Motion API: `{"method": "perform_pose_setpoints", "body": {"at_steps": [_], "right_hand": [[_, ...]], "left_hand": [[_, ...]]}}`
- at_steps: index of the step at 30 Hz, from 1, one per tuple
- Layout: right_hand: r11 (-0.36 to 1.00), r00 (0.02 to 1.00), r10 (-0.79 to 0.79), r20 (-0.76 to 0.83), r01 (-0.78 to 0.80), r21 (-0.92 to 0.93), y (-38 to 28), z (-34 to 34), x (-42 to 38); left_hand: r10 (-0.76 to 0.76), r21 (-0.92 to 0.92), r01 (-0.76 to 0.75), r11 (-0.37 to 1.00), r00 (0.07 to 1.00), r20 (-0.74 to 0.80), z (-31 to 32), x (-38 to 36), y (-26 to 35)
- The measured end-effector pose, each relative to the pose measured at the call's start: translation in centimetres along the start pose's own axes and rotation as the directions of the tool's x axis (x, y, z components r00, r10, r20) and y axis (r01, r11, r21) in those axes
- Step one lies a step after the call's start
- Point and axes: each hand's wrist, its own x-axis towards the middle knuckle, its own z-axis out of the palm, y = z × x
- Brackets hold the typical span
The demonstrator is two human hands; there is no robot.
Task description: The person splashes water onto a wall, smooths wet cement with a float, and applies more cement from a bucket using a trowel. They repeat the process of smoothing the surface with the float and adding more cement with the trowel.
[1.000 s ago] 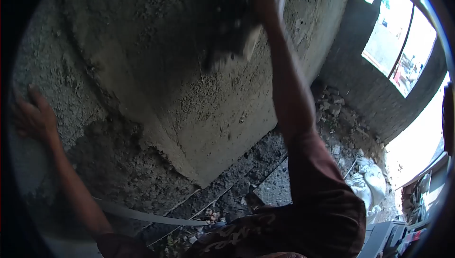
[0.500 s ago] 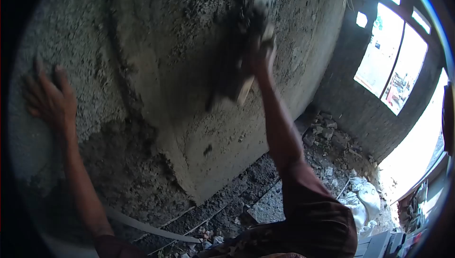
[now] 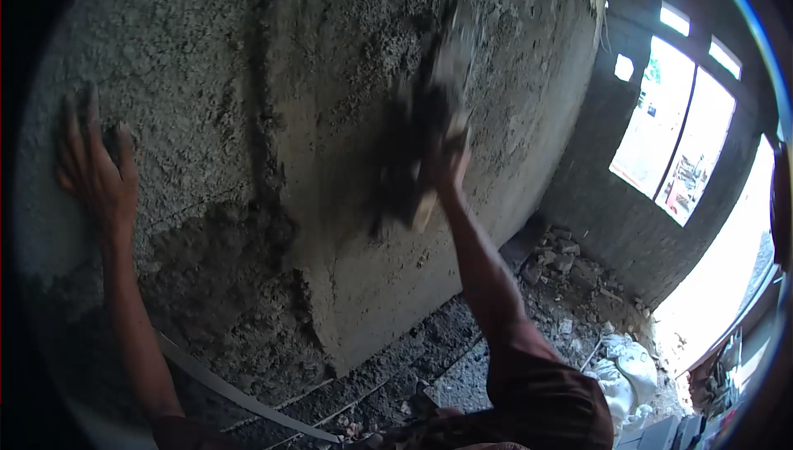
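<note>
My right hand (image 3: pixel 448 161) is wrapped around the handle of a plastering float (image 3: pixel 423 217), a long wooden board blurred by motion. The float lies against the rough grey plastered wall (image 3: pixel 363 285), and dark shadow hides part of it. A pale, wet-looking streak runs up the wall from its upper end. Well to the left, my left hand (image 3: pixel 103 173) rests with fingers spread on coarse, unsmoothed plaster. Between the two hands a dark vertical groove (image 3: pixel 263 119) divides the coarse surface from the smoother panel.
Rubble (image 3: pixel 566 256) is heaped in the far corner. White sacks (image 3: pixel 628 367) lie on the floor at right. A pale curved strip (image 3: pixel 239 396) crosses the bottom left, near thin rods at the wall's foot. A window opening (image 3: pixel 661 119) lets in bright light.
My right hand and the float have moved down along the wall. My left hand stays spread at the left, and the whole view has shifted slightly.
</note>
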Motion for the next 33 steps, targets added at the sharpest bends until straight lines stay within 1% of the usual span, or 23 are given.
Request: {"method": "perform_pose_setpoints", "body": {"at_steps": [1, 3, 5, 7, 9, 12, 14, 15, 16, 18, 19, 20, 21, 23, 24, 25, 26, 27, 28, 29, 30, 31, 33], "right_hand": [[1.000, 1.000, 0.000, -0.008, 0.000, 0.009, -1.1, -0.9, -0.9], [0.935, 0.894, 0.351, 0.280, -0.349, -0.058, -3.4, -2.0, -0.7], [0.980, 0.965, 0.189, 0.181, -0.174, -0.096, -5.3, 1.0, 8.0], [0.975, 0.973, -0.027, 0.230, 0.076, -0.207, -6.7, 3.2, 16.9], [0.976, 0.974, -0.017, 0.227, 0.066, -0.209, -10.0, 2.6, 20.6], [0.971, 0.967, -0.078, 0.244, 0.129, -0.203, -2.8, 2.0, 10.6], [0.997, 0.980, 0.057, 0.193, -0.068, 0.048, -0.4, -0.8, -0.5], [0.949, 0.927, 0.225, 0.301, -0.279, 0.149, 0.2, -2.5, -5.0], [0.916, 0.848, 0.379, 0.371, -0.400, -0.022, -0.3, -3.6, -6.3], [0.860, 0.761, 0.507, 0.405, -0.478, -0.177, 0.0, -3.0, -4.2], [0.953, 0.902, 0.291, 0.318, -0.243, -0.182, 0.6, -1.5, -0.6], [0.938, 0.937, 0.092, 0.337, 0.031, -0.344, 1.5, 0.0, 3.5], [0.818, 0.934, -0.110, 0.341, 0.280, -0.502, 2.5, 1.4, 7.6], [0.668, 0.817, -0.336, 0.469, 0.557, -0.493, 4.1, 3.2, 17.3], [0.862, 0.865, -0.115, 0.489, 0.332, -0.384, 2.4, 2.5, 18.6], [0.954, 0.868, 0.112, 0.485, 0.042, -0.296, 0.6, 1.7, 19.8], [0.945, 0.840, 0.281, 0.465, -0.158, -0.286, -1.8, 0.9, 17.6], [0.830, 0.941, -0.128, 0.314, 0.275, -0.486, 2.2, 1.4, 12.8], [0.483, 0.796, -0.551, 0.249, 0.548, -0.684, 6.4, 1.7, 7.4], [0.827, 0.938, -0.313, 0.149, 0.347, -0.442, 4.7, 0.2, 2.6], [0.991, 0.989, -0.016, 0.145, 0.035, -0.127, 2.9, -0.9, -0.7], [0.992, 0.989, -0.008, 0.150, 0.026, -0.122, 2.1, -1.2, -0.6], [0.976, 0.919, 0.213, 0.332, -0.216, -0.028, 1.8, -1.2, 3.1]], "left_hand": [[-0.015, 0.031, 0.016, 0.999, 0.999, -0.041, -0.2, -0.5, -0.4], [-0.024, 0.056, 0.029, 0.998, 0.995, -0.094, -0.1, -0.7, -0.6], [-0.040, 0.052, 0.044, 0.998, 0.996, -0.078, -0.2, -0.2, -0.2], [-0.050, 0.072, 0.054, 0.996, 0.997, -0.059, -0.4, -0.4, -0.3], [-0.041, 0.064, 0.043, 0.997, 0.998, -0.039, -0.2, 0.1, 0.0], [-0.054, 0.030, 0.055, 0.998, 0.998, -0.035, -0.7, -0.4, -0.1], [-0.031, 0.002, 0.031, 1.000, 0.997, -0.069, -0.6, -0.9, -0.7], [-0.030, 0.001, 0.030, 1.000, 0.997, -0.066, -0.8, -1.3, -0.7], [-0.027, 0.009, 0.028, 1.000, 0.998, -0.054, -0.9, -1.4, -0.7], [-0.038, 0.027, 0.040, 0.999, 0.997, -0.070, -0.5, -0.7, -0.6], [-0.049, 0.014, 0.050, 0.999, 0.996, -0.075, -0.7, -0.4, -0.2], [-0.053, -0.003, 0.053, 0.999, 0.996, -0.074, -0.7, -0.3, -0.1], [-0.057, 0.000, 0.057, 0.998, 0.995, -0.080, -0.6, -0.4, -0.3], [-0.058, 0.063, 0.060, 0.996, 0.998, -0.038, -0.3, -0.5, -0.1], [-0.043, 0.056, 0.045, 0.997, 0.999, -0.033, 0.0, -0.2, -0.1], [-0.028, 0.030, 0.030, 0.999, 0.998, -0.050, 0.1, -0.2, -0.2], [-0.023, 0.003, 0.024, 1.000, 0.998, -0.059, -0.2, -0.6, -0.3], [-0.018, -0.017, 0.017, 1.000, 0.998, -0.065, -0.5, -0.4, -0.2], [-0.024, -0.017, 0.023, 1.000, 0.998, -0.061, -0.5, -0.5, 0.0], [-0.013, -0.026, 0.012, 1.000, 0.998, -0.060, -0.6, -0.6, -0.2], [0.005, -0.034, -0.006, 0.999, 0.998, -0.056, -0.8, -0.6, -0.4], [0.013, -0.029, -0.015, 0.999, 0.999, -0.050, -0.9, -0.6, -0.4], [-0.006, -0.002, 0.006, 1.000, 0.998, -0.063, -0.7, -0.5, 0.0]]}}
